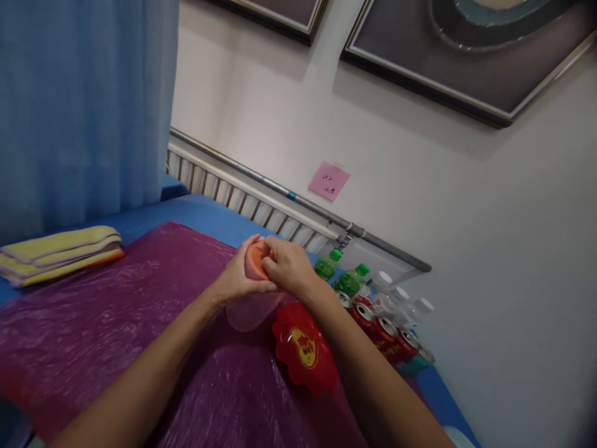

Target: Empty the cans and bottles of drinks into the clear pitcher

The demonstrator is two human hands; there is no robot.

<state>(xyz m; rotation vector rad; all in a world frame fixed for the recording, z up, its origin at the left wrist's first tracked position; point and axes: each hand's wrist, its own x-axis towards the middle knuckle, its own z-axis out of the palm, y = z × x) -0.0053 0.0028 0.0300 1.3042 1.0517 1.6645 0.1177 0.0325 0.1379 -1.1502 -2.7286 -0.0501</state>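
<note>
My left hand is wrapped round the side of a cup-like container with an orange top. Over that top bends my right hand, its fingers curled against the orange part; whether they pinch a lid or reach inside is hidden. Below my hands shows a pale translucent rounded shape, and I cannot tell whether it belongs to the same container. A red scalloped plastic dish with a yellow emblem lies beside my right forearm, partly covered by it. Purple plastic sheeting spreads underneath.
Several green-capped bottles, white-capped clear bottles and opened red drink cans stand at the right edge, by the wall. Folded yellow cloths lie far left, near a blue curtain. A radiator runs behind the blue surface.
</note>
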